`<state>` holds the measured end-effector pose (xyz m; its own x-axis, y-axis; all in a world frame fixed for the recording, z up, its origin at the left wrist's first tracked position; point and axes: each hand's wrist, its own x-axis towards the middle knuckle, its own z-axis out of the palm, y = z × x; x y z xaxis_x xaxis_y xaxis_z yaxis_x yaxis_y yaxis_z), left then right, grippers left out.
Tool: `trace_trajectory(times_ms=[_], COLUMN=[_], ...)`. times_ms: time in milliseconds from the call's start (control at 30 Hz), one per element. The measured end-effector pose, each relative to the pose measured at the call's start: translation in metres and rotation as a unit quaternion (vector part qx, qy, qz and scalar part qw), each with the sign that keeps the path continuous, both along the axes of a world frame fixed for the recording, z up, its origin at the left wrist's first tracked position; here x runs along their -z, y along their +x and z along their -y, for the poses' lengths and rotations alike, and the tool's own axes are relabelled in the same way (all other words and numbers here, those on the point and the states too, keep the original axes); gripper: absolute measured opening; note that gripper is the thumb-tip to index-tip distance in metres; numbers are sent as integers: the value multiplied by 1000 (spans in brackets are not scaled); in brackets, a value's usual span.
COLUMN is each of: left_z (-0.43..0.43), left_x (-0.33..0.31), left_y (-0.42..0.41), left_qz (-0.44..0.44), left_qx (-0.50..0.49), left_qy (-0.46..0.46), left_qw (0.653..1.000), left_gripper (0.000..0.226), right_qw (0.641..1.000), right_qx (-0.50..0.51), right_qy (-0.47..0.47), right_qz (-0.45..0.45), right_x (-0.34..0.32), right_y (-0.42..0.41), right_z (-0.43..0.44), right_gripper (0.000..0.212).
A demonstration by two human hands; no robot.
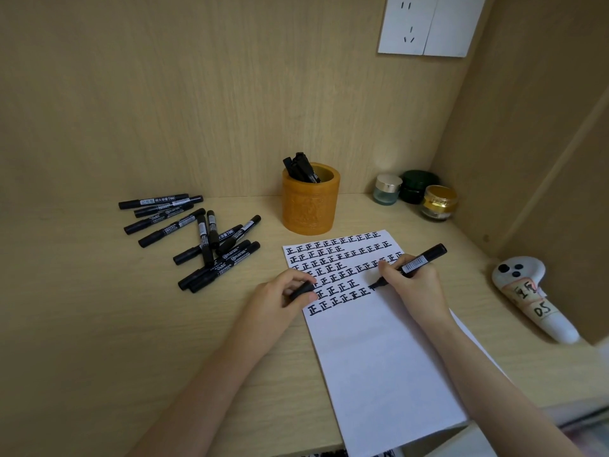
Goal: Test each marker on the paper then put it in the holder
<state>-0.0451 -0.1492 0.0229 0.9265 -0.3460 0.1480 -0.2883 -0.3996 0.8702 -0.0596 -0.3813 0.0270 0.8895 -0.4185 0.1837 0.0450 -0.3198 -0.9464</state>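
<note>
Clamped the right grip (412,278) round a black marker (428,255), uncapped, tip down on the paper (379,357) at the right end of the lowest row of black characters, barrel tilted up and to the right. Curled the left grip (280,291) round the black cap (301,290), resting on the left edge of the same sheet. Found the upper part of the sheet covered in rows of one repeated character, the lower part white and reaching past the near edge of the table (99,308). Found, just beyond the sheet's far edge, a carved amber holder (309,206) standing upright with a few capped markers (301,168) leaning inside. Found, well to the left, a loose pile of black markers (204,239) lying crossed over one another on the table. Noted three small jars (417,189) in the far right corner, a white soft toy (534,291) with paper labels lying at the right, and a white wall socket (428,24) above.
</note>
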Motion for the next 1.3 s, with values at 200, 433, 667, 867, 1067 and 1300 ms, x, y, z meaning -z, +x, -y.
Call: trace_trajectory(times_ms=[200, 433, 667, 867, 1067, 1300], left_z=[0, 0, 0, -1, 0, 0], left_x=[-1, 0, -1, -1, -1, -4], left_y=[-1, 0, -1, -2, -1, -3], left_qz=[-2, -5, -4, -5, -10, 0], left_qx=[-2, -1, 0, -2, 0, 0], left_qy=[-2, -3, -2, -8, -6, -4], left_qw=[1000, 1000, 1000, 1000, 1000, 1000], left_gripper=[20, 20, 20, 19, 19, 19], right_qw=[1000, 1000, 1000, 1000, 999, 999], right_qx=[6, 12, 2, 16, 24, 39], right_qy=[-17, -7, -16, -19, -36, 26], right_qz=[-10, 1, -11, 3, 10, 16], right_x=[-2, -2, -3, -6, -7, -4], right_y=[-1, -1, -2, -3, -4, -1], right_z=[0, 0, -1, -2, -3, 2], right_gripper=[30, 33, 30, 30, 27, 31])
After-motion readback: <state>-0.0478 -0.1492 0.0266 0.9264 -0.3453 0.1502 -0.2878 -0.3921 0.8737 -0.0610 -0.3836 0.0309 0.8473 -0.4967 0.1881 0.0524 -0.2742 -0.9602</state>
